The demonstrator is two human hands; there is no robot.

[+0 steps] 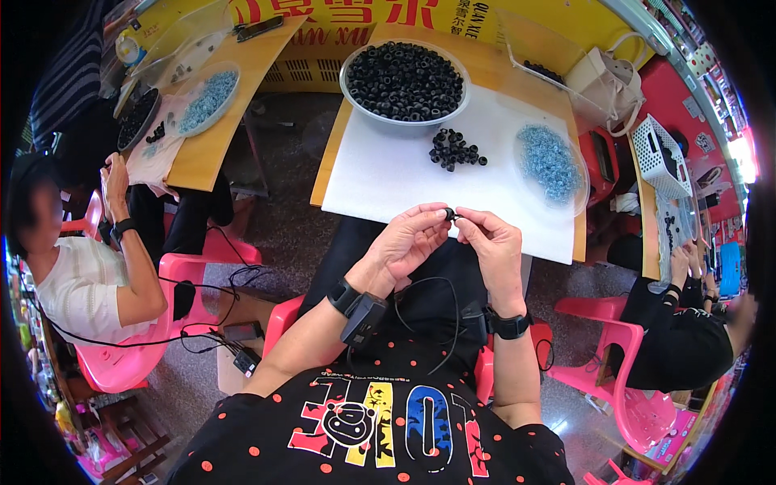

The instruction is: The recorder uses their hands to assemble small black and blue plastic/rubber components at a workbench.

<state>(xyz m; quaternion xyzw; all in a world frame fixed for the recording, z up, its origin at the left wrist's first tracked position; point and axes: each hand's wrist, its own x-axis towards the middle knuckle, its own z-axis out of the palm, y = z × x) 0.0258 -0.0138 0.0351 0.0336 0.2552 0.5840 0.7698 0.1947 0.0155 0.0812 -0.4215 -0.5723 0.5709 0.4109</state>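
Just off the near edge of the white sheet, both my hands meet over my lap. A small black round piece, like those in the bowl, is pinched by my left hand between thumb and fingertips. The thumb and forefinger of my right hand close together right beside it; whatever they grip is too small to make out. Ahead on the sheet lies a loose pile of black ring-shaped pieces. Behind it stands a white bowl heaped with more of them. To the right, a clear round tray holds small pale-blue translucent pieces.
A co-worker sits at a left table with a tray of blue pieces. Another person works at the right, near a white basket. Pink chairs and black cables flank me. A cream bag stands back right.
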